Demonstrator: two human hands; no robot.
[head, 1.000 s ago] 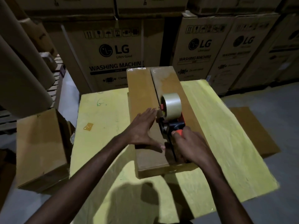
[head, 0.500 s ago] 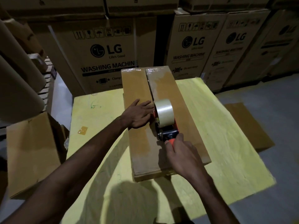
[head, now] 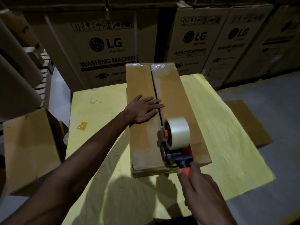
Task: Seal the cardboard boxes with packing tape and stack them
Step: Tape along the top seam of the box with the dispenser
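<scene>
A long cardboard box (head: 172, 95) lies lengthwise on the yellow table (head: 100, 120), its two top flaps meeting at a dark centre seam. My left hand (head: 143, 109) presses flat on the left flap, fingertips reaching across the seam. My right hand (head: 201, 189) grips the orange handle of a tape dispenser (head: 174, 143), which carries a roll of clear tape and rests on the seam near the box's near end. Shiny clear tape shows at the box's far end.
Another cardboard box (head: 30, 148) stands on the floor left of the table. A flat cardboard sheet (head: 246, 120) lies on the floor to the right. Large LG washing machine cartons (head: 107, 46) line the back. Big paper rolls (head: 17, 82) lean at far left.
My right hand has drawn the tape dispenser along the seam toward the box's near end. My left hand has slid farther up the left flap and lies flat across the seam.
</scene>
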